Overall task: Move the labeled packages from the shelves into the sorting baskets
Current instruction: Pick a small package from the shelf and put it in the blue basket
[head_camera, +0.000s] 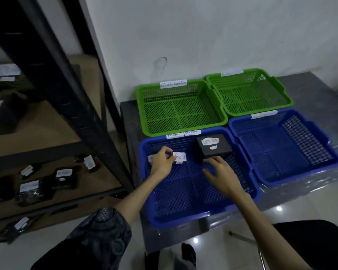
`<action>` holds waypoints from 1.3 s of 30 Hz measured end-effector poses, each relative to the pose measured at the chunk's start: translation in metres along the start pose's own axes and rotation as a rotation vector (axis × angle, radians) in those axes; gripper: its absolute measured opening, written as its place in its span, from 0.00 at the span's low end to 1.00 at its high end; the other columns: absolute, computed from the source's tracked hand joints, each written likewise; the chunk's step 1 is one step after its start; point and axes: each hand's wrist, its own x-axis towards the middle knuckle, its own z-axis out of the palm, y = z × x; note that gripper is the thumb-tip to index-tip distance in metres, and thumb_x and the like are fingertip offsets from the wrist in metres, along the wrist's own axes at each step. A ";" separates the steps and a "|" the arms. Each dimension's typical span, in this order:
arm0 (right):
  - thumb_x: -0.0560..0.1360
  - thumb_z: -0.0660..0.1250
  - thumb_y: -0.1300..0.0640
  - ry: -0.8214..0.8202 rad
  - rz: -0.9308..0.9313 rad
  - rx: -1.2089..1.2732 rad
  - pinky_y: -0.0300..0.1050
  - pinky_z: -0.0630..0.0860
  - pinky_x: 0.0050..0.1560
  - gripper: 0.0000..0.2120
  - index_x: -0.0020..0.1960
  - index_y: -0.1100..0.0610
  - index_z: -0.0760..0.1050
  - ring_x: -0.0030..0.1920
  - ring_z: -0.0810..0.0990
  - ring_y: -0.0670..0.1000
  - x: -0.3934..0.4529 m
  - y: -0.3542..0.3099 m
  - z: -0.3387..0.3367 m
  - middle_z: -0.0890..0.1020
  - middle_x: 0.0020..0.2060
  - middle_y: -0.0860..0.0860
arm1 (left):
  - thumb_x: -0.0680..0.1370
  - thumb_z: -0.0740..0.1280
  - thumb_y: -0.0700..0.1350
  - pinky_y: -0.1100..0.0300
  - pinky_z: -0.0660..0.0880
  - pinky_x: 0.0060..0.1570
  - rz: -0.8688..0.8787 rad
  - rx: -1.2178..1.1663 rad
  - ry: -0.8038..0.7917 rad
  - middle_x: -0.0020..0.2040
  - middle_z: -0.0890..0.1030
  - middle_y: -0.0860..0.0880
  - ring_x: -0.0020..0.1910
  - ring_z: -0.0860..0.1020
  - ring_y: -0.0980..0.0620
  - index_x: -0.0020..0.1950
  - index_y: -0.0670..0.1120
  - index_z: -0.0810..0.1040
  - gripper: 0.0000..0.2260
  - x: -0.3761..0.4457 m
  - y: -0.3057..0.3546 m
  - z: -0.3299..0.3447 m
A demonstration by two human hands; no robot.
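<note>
Small package: a dark item with a white label (179, 157) sits at the near-left blue basket's back left corner, pinched in the left hand (162, 162).
Black box: the labeled box (213, 148) rests tilted against that basket's back wall, centre of frame.
Right hand: the right hand (220, 171) hovers just below the box, fingers loosely spread, holding nothing.
Near-left blue basket: its rim (144, 191) carries tags reading "RETURN" and "OVERDUE".
Risk: the tilted box may topple if brushed; dim, blurred labels invite sorting into the wrong basket.
Shelves: more labeled packages (29, 189) wait at lower left.
</note>
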 end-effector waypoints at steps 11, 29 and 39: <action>0.80 0.59 0.52 -0.117 -0.208 0.083 0.48 0.75 0.51 0.15 0.65 0.53 0.72 0.55 0.76 0.50 0.026 0.016 -0.014 0.72 0.61 0.47 | 0.76 0.68 0.42 0.61 0.73 0.56 -0.024 0.118 0.161 0.54 0.78 0.41 0.52 0.77 0.48 0.60 0.39 0.77 0.13 0.012 -0.012 0.028; 0.79 0.60 0.51 -0.229 -0.319 0.084 0.51 0.76 0.52 0.14 0.63 0.52 0.74 0.52 0.78 0.48 0.020 0.047 -0.017 0.73 0.59 0.45 | 0.79 0.60 0.55 0.53 0.68 0.54 0.215 0.964 0.143 0.60 0.72 0.49 0.59 0.70 0.47 0.72 0.55 0.65 0.21 0.013 -0.011 0.038; 0.79 0.60 0.53 -0.140 -0.387 -0.157 0.49 0.74 0.55 0.16 0.66 0.54 0.72 0.61 0.72 0.53 0.025 0.062 -0.023 0.72 0.62 0.49 | 0.81 0.58 0.53 0.51 0.65 0.57 0.131 1.047 0.226 0.64 0.68 0.47 0.63 0.66 0.45 0.71 0.50 0.65 0.19 0.018 -0.014 0.037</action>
